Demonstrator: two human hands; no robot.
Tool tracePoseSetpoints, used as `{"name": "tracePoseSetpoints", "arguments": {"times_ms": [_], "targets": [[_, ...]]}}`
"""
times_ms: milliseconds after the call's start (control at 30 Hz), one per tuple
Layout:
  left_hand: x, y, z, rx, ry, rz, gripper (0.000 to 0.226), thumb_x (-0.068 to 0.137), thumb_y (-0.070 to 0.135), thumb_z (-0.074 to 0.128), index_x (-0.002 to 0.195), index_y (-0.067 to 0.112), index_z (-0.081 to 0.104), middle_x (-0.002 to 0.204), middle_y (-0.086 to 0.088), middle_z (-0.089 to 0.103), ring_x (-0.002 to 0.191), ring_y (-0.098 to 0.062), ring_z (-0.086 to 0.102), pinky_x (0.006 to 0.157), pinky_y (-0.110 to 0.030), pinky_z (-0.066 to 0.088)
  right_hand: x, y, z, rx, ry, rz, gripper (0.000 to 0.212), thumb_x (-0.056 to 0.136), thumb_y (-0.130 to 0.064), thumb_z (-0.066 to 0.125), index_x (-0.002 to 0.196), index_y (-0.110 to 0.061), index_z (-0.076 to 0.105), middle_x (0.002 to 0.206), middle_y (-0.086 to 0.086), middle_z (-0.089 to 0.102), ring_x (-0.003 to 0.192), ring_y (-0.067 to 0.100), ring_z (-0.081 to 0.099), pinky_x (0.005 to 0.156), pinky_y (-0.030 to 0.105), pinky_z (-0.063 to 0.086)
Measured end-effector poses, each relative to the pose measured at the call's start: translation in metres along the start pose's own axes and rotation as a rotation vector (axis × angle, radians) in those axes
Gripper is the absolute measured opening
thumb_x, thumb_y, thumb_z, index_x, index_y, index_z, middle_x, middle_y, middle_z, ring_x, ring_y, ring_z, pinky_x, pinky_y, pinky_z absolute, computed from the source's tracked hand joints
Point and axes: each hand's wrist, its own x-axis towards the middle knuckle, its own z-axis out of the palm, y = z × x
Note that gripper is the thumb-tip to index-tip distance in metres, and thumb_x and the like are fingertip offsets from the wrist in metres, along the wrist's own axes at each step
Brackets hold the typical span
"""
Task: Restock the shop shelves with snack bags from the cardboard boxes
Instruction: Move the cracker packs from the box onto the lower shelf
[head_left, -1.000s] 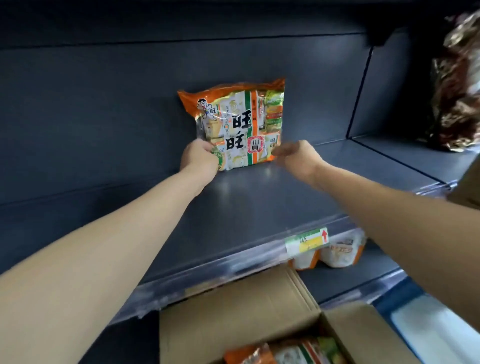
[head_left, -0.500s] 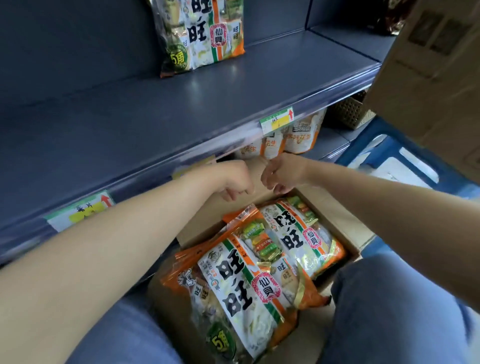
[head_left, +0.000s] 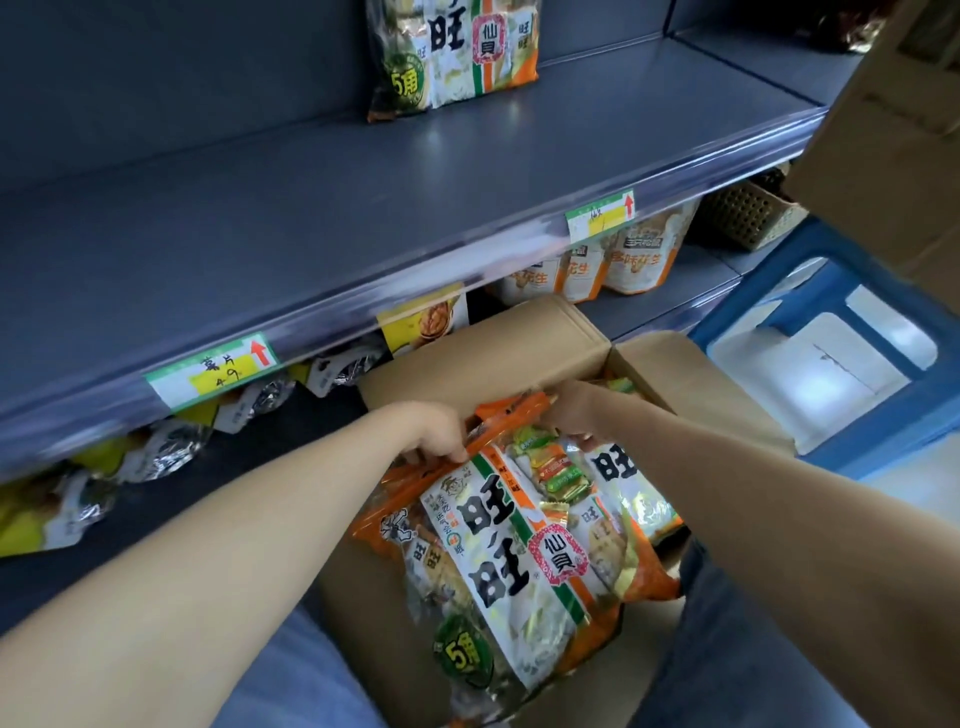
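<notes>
An open cardboard box (head_left: 498, 348) stands between my knees and holds several orange-and-white snack bags. The top snack bag (head_left: 524, 551) lies tilted in it. My left hand (head_left: 434, 434) grips the bag's orange top edge on the left. Over at the same edge's right end is my right hand (head_left: 574, 410), with its fingers curled onto the bag. One snack bag on the shelf (head_left: 454, 49) stands upright against the back wall of the dark grey shelf (head_left: 311, 208).
Price labels (head_left: 213, 371) sit on the shelf's front rail. The lower shelf holds peanut bags (head_left: 644, 254) and yellow and silver packets (head_left: 171, 452). A blue plastic stool (head_left: 841, 343) stands at the right, with a large cardboard box (head_left: 893, 124) above it and a woven basket (head_left: 748, 213) behind.
My hands left the bag standing on the shelf, came down to the box and took hold of the top bag's upper edge. The view tilted down.
</notes>
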Motion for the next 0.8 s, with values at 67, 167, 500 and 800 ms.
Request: {"name": "tracePoseSetpoints", "arguments": {"times_ms": [67, 167, 500, 800], "targets": [[-0.002, 0.003, 0.004, -0.016, 0.013, 0.018, 0.042, 0.096, 0.013, 0.052, 0.137, 0.006, 0.048, 0.137, -0.013, 0.052, 0.122, -0.029, 0.052, 0.095, -0.036, 0.048, -0.001, -0.003, -0.002, 0.021, -0.044, -0.014, 0.031, 0.098, -0.017, 0.045, 0.120, 0.004, 0.052, 0.095, 0.015, 0.059, 0.084, 0.026, 0.059, 0.095, 0.046, 0.051], [-0.007, 0.009, -0.005, -0.039, 0.011, 0.052, 0.036, 0.095, 0.007, 0.052, 0.131, 0.003, 0.053, 0.134, -0.013, 0.054, 0.118, -0.030, 0.056, 0.084, -0.033, 0.053, -0.011, -0.006, -0.016, 0.183, -0.142, -0.099, 0.026, 0.100, -0.016, 0.045, 0.121, -0.002, 0.050, 0.103, 0.011, 0.057, 0.085, 0.023, 0.056, 0.087, 0.039, 0.049], [-0.072, 0.063, -0.087, -0.062, 0.267, 0.368, 0.034, 0.097, 0.021, 0.053, 0.130, 0.013, 0.057, 0.133, -0.007, 0.056, 0.106, -0.025, 0.055, 0.086, -0.033, 0.045, -0.054, -0.003, -0.112, 0.538, -0.072, -0.310, 0.022, 0.100, -0.015, 0.043, 0.083, -0.020, 0.056, 0.080, 0.004, 0.049, 0.062, 0.014, 0.042, 0.061, 0.025, 0.037], [-0.128, 0.067, -0.158, -0.364, 0.344, 0.518, 0.035, 0.088, 0.041, 0.062, 0.110, 0.015, 0.069, 0.105, -0.004, 0.074, 0.095, -0.023, 0.071, 0.087, -0.038, 0.057, -0.112, -0.052, -0.206, 0.836, 0.301, -0.577, 0.028, 0.102, -0.014, 0.038, 0.082, -0.018, 0.058, 0.058, -0.005, 0.067, 0.054, 0.009, 0.062, 0.057, 0.023, 0.053]]}}
